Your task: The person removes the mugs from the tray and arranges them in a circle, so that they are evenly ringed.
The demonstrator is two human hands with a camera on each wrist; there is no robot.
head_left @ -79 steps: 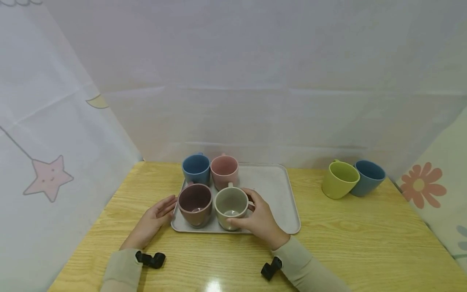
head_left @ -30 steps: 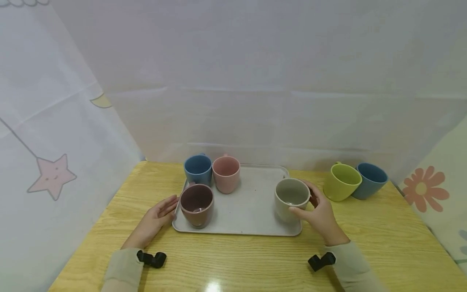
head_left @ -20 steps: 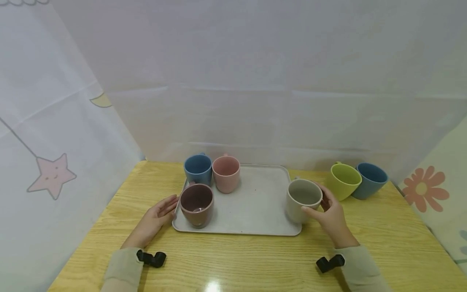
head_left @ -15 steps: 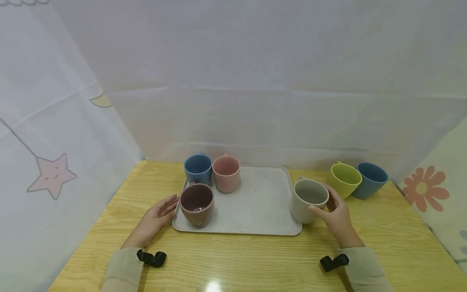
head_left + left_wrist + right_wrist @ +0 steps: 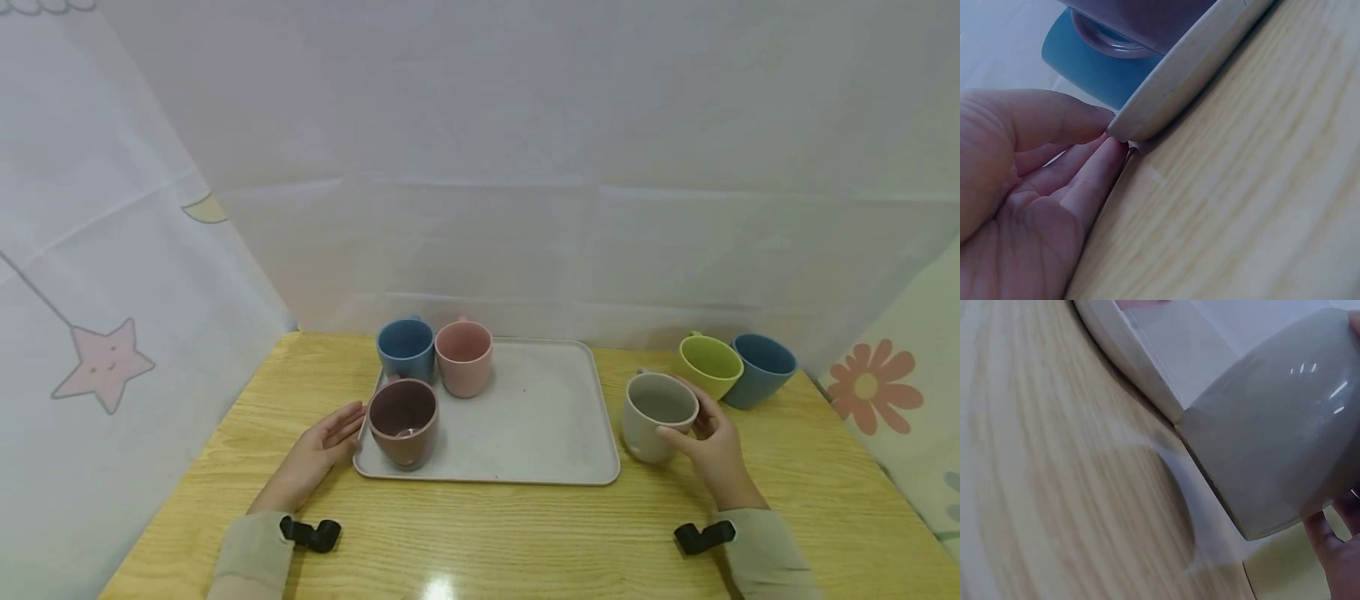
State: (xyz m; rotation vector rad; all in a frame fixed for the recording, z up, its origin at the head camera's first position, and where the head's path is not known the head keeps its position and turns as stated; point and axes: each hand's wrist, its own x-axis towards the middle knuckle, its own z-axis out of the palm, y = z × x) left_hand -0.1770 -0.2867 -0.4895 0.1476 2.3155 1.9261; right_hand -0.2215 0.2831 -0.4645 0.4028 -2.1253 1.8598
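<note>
My right hand (image 5: pixel 716 454) grips a pale grey mug (image 5: pixel 651 427) by its side, thumb at the front near the rim. The mug is upright, just right of the tray's right edge. In the right wrist view, the base of the grey mug (image 5: pixel 1260 444) is close over the wood, a shadow beneath it. My left hand (image 5: pixel 318 454) lies at the tray's left edge, fingers extended. In the left wrist view its fingertips touch the rim of the tray (image 5: pixel 1166 81). A brown-mauve mug (image 5: pixel 405 429) stands on the tray beside that hand.
Behind the brown-mauve mug, a blue mug (image 5: pixel 406 350) and a pink mug (image 5: pixel 464 358) stand on the grey tray (image 5: pixel 540 417). At the back right of the wooden table (image 5: pixel 480 533), a lime green mug (image 5: pixel 708 367) and another blue mug (image 5: pixel 761 371) stand close together.
My right hand has carried the grey mug rightward, from beside the brown-mauve mug across the tray and past its right edge. The left hand has stayed at the tray's left edge.
</note>
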